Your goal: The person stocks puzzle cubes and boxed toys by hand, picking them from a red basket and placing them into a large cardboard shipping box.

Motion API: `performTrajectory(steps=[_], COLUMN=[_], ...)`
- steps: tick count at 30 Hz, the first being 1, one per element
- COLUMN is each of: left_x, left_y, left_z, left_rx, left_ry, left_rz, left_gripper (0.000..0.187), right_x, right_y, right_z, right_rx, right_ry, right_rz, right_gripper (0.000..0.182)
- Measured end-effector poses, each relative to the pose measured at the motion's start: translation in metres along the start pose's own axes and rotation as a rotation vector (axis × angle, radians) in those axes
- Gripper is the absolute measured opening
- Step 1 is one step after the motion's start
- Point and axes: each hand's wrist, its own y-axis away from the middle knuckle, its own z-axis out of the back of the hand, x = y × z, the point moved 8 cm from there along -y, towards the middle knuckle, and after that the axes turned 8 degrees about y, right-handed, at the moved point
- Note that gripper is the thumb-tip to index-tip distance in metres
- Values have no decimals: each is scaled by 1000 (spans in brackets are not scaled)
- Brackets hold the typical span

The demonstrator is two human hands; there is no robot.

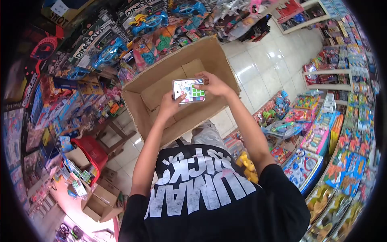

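Grip two-handed: left hand (171, 105) closed on left end of small pack (184, 88), right hand (216, 84) on right end. Above open cardboard box (161, 77). Probably steadiest level, by the edges. Pack print unreadable. Beyond: black shirt (217, 221) lettered "HUMAN", toy card (93, 40) reading "DINOSAUR".

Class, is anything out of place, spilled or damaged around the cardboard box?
Nothing plainly stands out: no spill shows. The left hand and right hand hold a small pack over the open cardboard box, which looks whole where it shows.
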Motion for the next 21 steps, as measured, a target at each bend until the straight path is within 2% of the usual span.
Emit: performTrajectory(steps=[2,3,4,5,6,7,8,9,10,12,13,14,16,17,18,20,21], left_x=[24,34,43,45,48,86,156,197,195,192,188,182,178,172,173,182,185], left_y=[-34,-46,-56,-64,-70,-85,-108,-122,-126,-125,-127,-126,-130,-126,-127,-125,-125], left_z=[-6,-9,-13,-20,-27,-27,-42,-57,-62,-85,-86,-94,-100,-106,-108,-111,-112], left_rx=[-114,-201,-250,-198,-140,-164,-30,107,94,121,90,83,-9,85,73,65,53], left_ry=[-46,-97,-146,-287,-423,-415,-371,-324,-318,-208,-448,-445,-702,-479,-472,-404,-403], left_rz=[10,18,105,157,213,234,306,372,380,465,544,555,431,617,624,649,651], left_gripper=[40,40,31,26,21,21,21,22,22,26,40,40,68,76,76,74,74], right_x=[-25,-44,-65,-91,-120,-135,-131,-136,-154,-183,-196,-204,-203,-178,-178,-167,-170], right_y=[-45,-67,-86,-105,-121,-133,-135,-130,-129,-136,-137,-138,-128,-114,-108,-113,-114], right_z=[3,1,-1,-5,-11,-17,-17,-19,-17,-24,-24,-28,-32,-20,-23,-31,-34], right_rx=[140,194,245,276,328,374,396,477,550,569,575,585,466,385,395,294,295], right_ry=[87,240,396,401,537,668,668,908,1149,1201,1250,1249,1087,991,996,1189,1190], right_rz=[-1,-7,-9,7,49,95,105,-6,-121,-178,-244,-236,-280,-346,-336,-102,-90], right_gripper=[47,47,47,47,47,48,48,47,47,44,41,41,34,30,30,29,29])
